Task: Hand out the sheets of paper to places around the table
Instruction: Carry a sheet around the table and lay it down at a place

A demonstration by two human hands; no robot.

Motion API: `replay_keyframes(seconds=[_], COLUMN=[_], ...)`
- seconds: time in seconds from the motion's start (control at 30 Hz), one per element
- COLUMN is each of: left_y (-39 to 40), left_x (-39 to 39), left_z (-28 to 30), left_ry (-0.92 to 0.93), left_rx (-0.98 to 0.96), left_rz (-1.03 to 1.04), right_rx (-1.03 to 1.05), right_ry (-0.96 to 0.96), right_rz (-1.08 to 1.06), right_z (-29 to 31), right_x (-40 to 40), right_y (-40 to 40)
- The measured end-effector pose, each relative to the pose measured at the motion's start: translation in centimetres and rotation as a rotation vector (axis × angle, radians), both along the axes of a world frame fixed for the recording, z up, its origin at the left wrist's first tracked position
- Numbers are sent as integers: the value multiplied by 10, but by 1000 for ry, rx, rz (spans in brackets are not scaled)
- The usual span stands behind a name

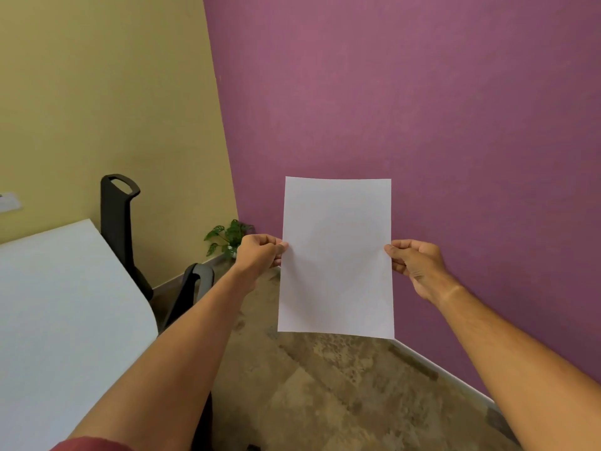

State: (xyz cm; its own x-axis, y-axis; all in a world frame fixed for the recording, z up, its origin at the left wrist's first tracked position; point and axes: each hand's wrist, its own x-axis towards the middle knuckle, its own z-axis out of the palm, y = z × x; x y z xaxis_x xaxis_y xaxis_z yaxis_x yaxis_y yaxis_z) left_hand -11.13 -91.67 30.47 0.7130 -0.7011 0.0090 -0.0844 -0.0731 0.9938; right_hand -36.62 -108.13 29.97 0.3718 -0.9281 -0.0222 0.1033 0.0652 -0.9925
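Head view: left hand [260, 252] and right hand [419, 266] pinch the upright paper [336, 258] by its side edges

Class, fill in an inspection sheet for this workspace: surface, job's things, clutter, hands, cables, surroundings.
Surface: white table at left, its visible part bare.
Job's things: white paper held upright in the air, off the table.
Clutter: nothing seen.
Hands: left hand and right hand each pinch a side edge of the paper.
Cables: nothing seen.
Surroundings: black chair beside the table, potted plant in the corner, purple wall, yellow wall.
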Motion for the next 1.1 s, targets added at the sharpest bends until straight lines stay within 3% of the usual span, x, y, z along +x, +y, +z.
replay_keyframes(seconds=[0.5,0.8,1.1], left_y=[-127,-110,-54], left_x=[160,272,411], left_z=[-9,-22,-35], left_ry=[61,63,116], left_rx=[8,-10,-85], left_rz=[429,692,931], right_rx=[-3,-11,-3], right_ry=[45,60,62], right_rz=[409,693,910], right_z=[-7,-14,-19], right_x=[252,430,644], right_y=[-212,-227,-188])
